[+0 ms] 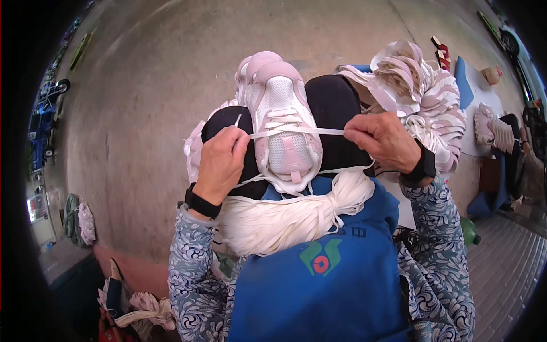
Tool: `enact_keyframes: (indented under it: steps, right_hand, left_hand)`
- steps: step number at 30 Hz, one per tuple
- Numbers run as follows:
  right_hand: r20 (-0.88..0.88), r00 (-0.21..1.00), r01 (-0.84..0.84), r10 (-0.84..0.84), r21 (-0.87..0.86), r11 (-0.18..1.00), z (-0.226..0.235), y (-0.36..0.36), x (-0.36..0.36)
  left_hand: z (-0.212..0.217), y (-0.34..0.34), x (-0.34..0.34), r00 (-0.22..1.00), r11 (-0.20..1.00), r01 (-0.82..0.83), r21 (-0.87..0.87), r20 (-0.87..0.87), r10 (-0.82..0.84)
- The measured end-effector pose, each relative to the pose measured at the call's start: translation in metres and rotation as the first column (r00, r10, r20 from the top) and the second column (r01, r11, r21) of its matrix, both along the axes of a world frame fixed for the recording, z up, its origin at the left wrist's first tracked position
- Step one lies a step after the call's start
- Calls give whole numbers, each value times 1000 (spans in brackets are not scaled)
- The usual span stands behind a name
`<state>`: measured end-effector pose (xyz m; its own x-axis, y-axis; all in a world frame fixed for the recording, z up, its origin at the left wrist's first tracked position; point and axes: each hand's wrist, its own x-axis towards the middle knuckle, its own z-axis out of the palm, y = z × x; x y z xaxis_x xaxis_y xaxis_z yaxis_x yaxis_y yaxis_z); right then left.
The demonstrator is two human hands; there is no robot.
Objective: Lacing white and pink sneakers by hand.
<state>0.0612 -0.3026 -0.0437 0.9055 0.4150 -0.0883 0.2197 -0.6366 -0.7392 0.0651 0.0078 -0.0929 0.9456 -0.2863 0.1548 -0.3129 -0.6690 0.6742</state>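
Note:
A pink and white shoe upper (279, 94) rests on my knees, its toe pointing away from me and its tongue toward me. White lace crosses its front eyelets. My left hand (224, 162) pinches a white shoelace (325, 130) at the left, with the lace's tip sticking up above the fingers. At the right, my right hand (384, 141) is closed on the lace too, so it runs nearly straight across the upper between both hands. A thick hank of white laces (285, 225) lies on my blue apron (319, 302), just below the upper.
Stacked pink and white uppers (441, 105) sit beyond my right hand, and more lie behind the laced one. Another person's dark-clad leg (510, 154) shows at far right, near another pink upper (484, 125). A green bottle (470, 231) stands by my right elbow. More uppers (145, 308) lie lower left.

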Motion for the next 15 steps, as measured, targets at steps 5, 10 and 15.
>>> enact_keyframes:
  steps: [5, 10, 15]
  right_hand:
    - [77, 997, -4, 4, 8, 1000, -22, -5, 13]
    - [143, 986, 68, -80, 92, 993, -9, -5, 1]
    - [123, 963, -222, 238, -130, 966, -26, 16, -33]
  left_hand:
    - [3, 1, 2, 986, 998, -57, -20, -157, 53]
    - [15, 15, -14, 973, 902, -232, -363, -77, 219]
    - [27, 5, -35, 953, 912, -170, -373, -299, 56]
